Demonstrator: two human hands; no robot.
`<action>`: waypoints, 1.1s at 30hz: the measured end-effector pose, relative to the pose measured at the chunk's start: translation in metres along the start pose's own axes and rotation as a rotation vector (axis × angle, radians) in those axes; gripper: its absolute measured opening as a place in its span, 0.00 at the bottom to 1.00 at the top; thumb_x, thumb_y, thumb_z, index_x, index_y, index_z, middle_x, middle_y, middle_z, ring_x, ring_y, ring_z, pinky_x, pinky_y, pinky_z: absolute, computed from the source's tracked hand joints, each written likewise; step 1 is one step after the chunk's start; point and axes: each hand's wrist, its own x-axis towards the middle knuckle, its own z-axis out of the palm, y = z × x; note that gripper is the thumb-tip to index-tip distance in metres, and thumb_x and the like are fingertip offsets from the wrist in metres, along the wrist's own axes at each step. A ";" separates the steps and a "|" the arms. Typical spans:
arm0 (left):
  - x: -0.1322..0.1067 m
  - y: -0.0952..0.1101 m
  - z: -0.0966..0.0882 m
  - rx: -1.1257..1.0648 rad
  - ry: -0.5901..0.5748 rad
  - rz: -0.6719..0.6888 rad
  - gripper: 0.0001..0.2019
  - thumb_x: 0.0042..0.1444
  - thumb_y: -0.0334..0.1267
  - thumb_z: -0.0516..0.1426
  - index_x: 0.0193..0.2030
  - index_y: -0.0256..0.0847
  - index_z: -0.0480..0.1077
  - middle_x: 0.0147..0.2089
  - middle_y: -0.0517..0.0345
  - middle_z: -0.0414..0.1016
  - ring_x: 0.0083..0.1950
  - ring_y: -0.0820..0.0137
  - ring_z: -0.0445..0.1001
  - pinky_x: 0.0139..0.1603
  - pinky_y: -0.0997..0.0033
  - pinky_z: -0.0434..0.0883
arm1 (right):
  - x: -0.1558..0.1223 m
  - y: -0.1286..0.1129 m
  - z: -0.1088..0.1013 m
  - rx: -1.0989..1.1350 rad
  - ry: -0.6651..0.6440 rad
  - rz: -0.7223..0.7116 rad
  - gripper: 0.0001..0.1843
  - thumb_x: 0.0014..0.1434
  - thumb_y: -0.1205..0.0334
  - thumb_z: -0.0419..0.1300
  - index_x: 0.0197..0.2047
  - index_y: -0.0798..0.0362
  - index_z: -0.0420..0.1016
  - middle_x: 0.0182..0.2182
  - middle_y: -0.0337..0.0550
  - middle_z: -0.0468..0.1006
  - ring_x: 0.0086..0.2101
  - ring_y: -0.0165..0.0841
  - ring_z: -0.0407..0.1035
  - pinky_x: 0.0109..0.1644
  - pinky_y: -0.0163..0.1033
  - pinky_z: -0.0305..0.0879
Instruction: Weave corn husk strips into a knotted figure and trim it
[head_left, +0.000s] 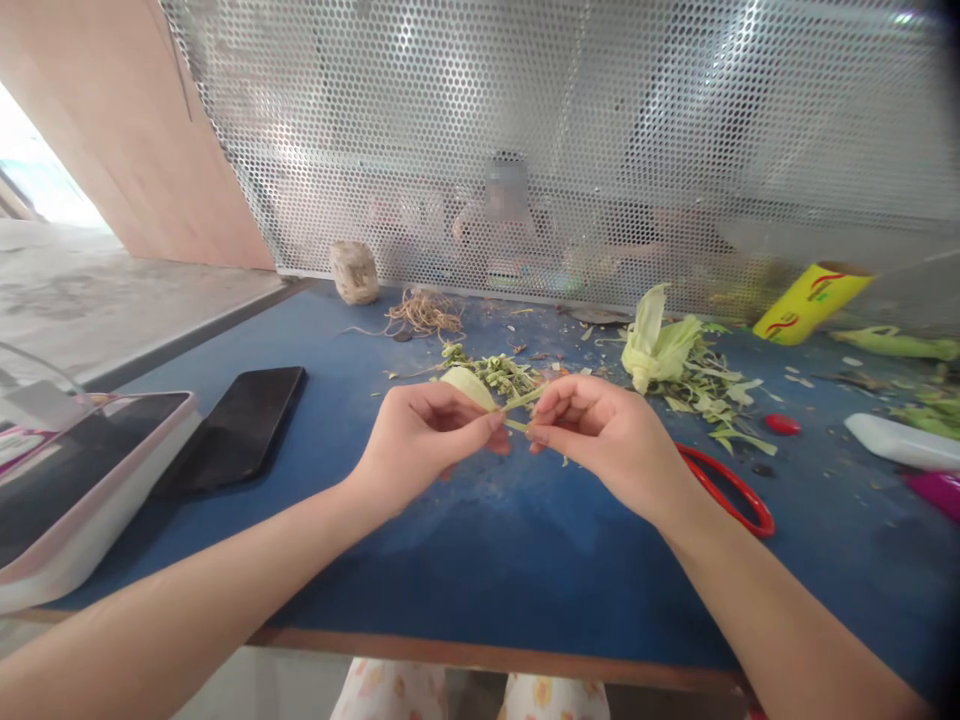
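Note:
My left hand and my right hand meet above the middle of the blue table, both with fingers pinched. Between them runs a thin pale green leaf strip; its wider pale end curls over my left fingers. Just behind the hands lies a small heap of short green cut pieces. A bundle of pale green husk leaves with scattered trimmings lies to the right rear. Red-handled scissors lie on the table under my right wrist.
A black phone and a white-rimmed device lie at the left. A twine ball and loose fibres sit by the perforated metal screen. A yellow tube, white object and red cap are at right.

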 end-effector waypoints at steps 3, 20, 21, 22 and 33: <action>0.002 0.000 0.000 -0.050 -0.067 -0.042 0.07 0.44 0.36 0.61 0.29 0.35 0.71 0.24 0.55 0.77 0.23 0.68 0.75 0.11 0.82 0.58 | 0.001 0.002 0.001 -0.021 0.013 -0.016 0.07 0.47 0.66 0.61 0.30 0.53 0.66 0.26 0.37 0.70 0.27 0.27 0.69 0.34 0.35 0.69; 0.004 0.002 -0.004 0.031 -0.096 -0.060 0.07 0.45 0.37 0.61 0.27 0.36 0.71 0.24 0.57 0.75 0.19 0.73 0.73 0.10 0.83 0.53 | 0.001 0.001 -0.005 -0.083 -0.028 -0.017 0.10 0.48 0.65 0.60 0.27 0.52 0.60 0.25 0.36 0.69 0.27 0.27 0.68 0.33 0.35 0.68; 0.004 0.002 -0.004 0.027 -0.120 -0.057 0.06 0.45 0.37 0.61 0.28 0.36 0.72 0.24 0.56 0.76 0.18 0.74 0.72 0.10 0.83 0.53 | 0.001 0.001 -0.005 -0.080 -0.056 -0.001 0.09 0.49 0.64 0.60 0.28 0.52 0.61 0.25 0.36 0.69 0.27 0.27 0.69 0.34 0.35 0.68; 0.005 0.002 -0.005 0.021 -0.157 -0.059 0.06 0.46 0.36 0.61 0.29 0.35 0.72 0.24 0.56 0.76 0.18 0.74 0.72 0.10 0.83 0.53 | 0.002 0.002 -0.004 -0.082 -0.089 0.014 0.09 0.49 0.63 0.61 0.30 0.52 0.62 0.26 0.36 0.69 0.28 0.28 0.69 0.34 0.36 0.68; 0.001 0.007 -0.001 -0.104 -0.383 -0.133 0.26 0.44 0.30 0.61 0.48 0.42 0.53 0.23 0.63 0.76 0.19 0.70 0.75 0.09 0.86 0.56 | 0.002 0.006 0.004 -0.309 -0.064 -0.146 0.13 0.50 0.56 0.60 0.40 0.49 0.72 0.35 0.41 0.69 0.33 0.30 0.62 0.37 0.37 0.61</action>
